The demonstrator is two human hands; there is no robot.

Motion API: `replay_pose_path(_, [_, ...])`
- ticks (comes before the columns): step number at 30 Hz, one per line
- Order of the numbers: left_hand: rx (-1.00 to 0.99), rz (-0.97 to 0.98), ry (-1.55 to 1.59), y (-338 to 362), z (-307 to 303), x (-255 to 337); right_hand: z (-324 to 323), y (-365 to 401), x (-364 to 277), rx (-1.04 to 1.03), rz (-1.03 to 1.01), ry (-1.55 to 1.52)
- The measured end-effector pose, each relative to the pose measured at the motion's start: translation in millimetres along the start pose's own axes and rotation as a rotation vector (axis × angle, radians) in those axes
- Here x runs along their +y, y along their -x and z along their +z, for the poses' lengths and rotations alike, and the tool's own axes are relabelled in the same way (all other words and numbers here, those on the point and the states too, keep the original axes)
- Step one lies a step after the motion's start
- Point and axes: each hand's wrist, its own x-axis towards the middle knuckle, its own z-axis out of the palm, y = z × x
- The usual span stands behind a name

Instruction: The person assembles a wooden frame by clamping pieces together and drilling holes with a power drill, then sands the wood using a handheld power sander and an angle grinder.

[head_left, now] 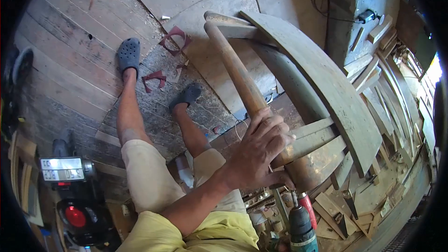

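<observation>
My left hand (263,147) reaches across from a yellow sleeve and is wrapped round a rounded wooden rail (240,77) near its lower end. The rail belongs to a wooden furniture frame with a broad curved board (322,74) and short crosspieces (310,140). My thumb lies toward the lower joint. Right below that joint a teal and black power drill (301,226) stands upright, its tip at the underside of the wood. My right hand is out of sight beyond the bottom edge.
Wood offcuts (336,212) and a red tool (308,210) lie by the drill. Long wood strips (396,98) are stacked at right. Reddish sandpaper scraps (154,81) lie on the dusty plank floor (60,60) near my feet. A motorbike (77,205) stands at lower left.
</observation>
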Motion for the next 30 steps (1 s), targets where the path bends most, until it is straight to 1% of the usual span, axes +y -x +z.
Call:
replay_pose_path(16, [-0.017, 0.002, -0.003, 1.0, 1.1, -3.4, -1.7, -5.2, 1.1, -0.026, 0.010, -0.021])
replay_pose_path(18, [0.053, 0.041, -0.049, 0.3, 7.4, -6.9, -2.8, -8.2, 1.1, -0.021, -0.004, -0.038])
replay_pose_path(22, [0.052, 0.043, -0.033, -2.8, 7.3, -5.8, 1.5, -2.2, -2.1, -0.020, -0.007, -0.065])
replay_pose_path(23, [0.065, 0.070, -0.064, -6.4, 7.6, -10.1, 3.2, 0.5, -1.9, -0.013, -0.011, -0.080])
replay_pose_path(24, [0.060, 0.086, -0.085, -5.0, 8.3, -6.6, 3.2, 6.6, -2.7, -0.011, -0.015, -0.100])
replay_pose_path(26, [-0.037, 0.107, -0.114, -6.1, 0.7, 0.6, 5.2, 16.2, -3.0, -0.007, -0.041, -0.184])
replay_pose_path(28, [-0.019, 0.144, -0.165, -6.5, -0.1, 0.8, 6.6, 29.6, -4.5, -0.006, -0.045, -0.305])
replay_pose_path(29, [-0.064, 0.182, -0.196, -5.9, 0.7, 3.7, 5.8, 35.7, -7.3, -0.014, -0.040, -0.389])
replay_pose_path(30, [-0.090, 0.145, -0.219, -6.5, 0.8, 4.8, 2.4, 42.9, -11.4, -0.044, -0.016, -0.482])
